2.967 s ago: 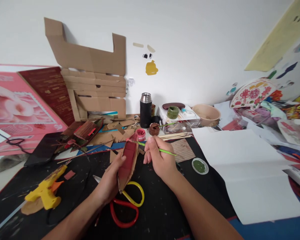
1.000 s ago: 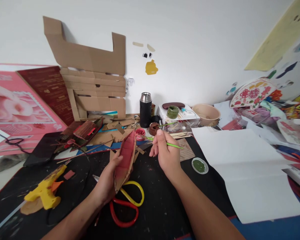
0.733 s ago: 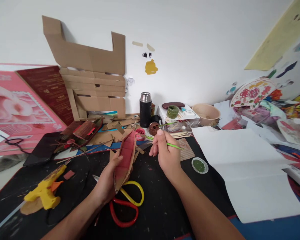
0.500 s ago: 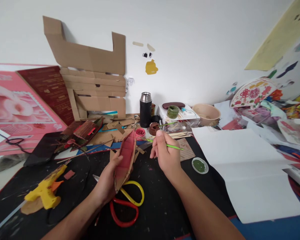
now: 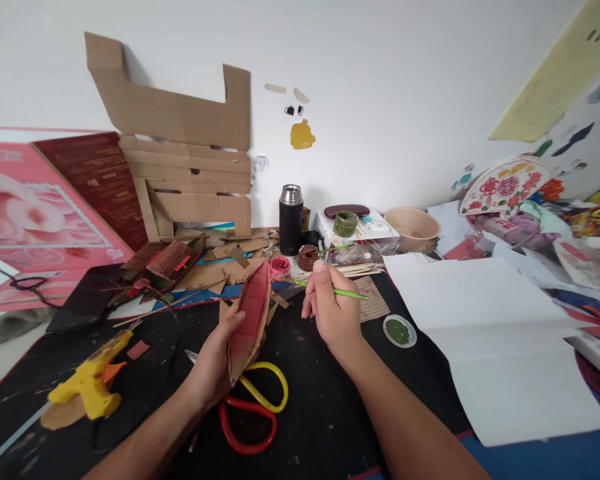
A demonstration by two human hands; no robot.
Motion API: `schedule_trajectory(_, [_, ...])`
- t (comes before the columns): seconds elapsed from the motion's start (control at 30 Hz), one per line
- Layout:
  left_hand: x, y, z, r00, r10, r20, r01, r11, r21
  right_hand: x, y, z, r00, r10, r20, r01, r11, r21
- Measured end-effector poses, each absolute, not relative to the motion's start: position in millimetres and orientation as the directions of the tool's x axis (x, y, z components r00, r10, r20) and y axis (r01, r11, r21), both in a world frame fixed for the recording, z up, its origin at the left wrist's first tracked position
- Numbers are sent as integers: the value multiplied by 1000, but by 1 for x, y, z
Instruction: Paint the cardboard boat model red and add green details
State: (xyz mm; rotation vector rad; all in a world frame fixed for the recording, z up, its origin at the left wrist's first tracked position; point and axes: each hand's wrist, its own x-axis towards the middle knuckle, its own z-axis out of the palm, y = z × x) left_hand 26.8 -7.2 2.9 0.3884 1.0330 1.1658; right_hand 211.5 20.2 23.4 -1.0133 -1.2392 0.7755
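A small cardboard boat (image 5: 250, 313), its inside painted red, stands tilted up in my left hand (image 5: 220, 357), with the thumb over its edge. Between the fingertips of my right hand (image 5: 333, 303) is a thin green paintbrush (image 5: 347, 293), its tip pointing left toward the boat but apart from it. Just past the tip stands an open jar of red-pink paint (image 5: 280, 268). Close by is a jar of brown paint (image 5: 308, 257) with another green brush resting across it. Scissors (image 5: 253, 417) with one red and one yellow handle lie beneath my left hand.
A yellow glue gun (image 5: 93, 380) lies at the left. Behind are a black thermos (image 5: 291, 220), cardboard scraps (image 5: 233, 257) and a jar of green paint (image 5: 345, 224). At the right are a lid with green paint (image 5: 400, 331) and white paper (image 5: 500, 340).
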Motion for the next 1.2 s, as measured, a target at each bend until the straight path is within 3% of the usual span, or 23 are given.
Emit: schedule_trajectory(1.2, [27,-12,2,4,880,-475,-538,402,740,212,22,18,181,891,416,66,411,-909])
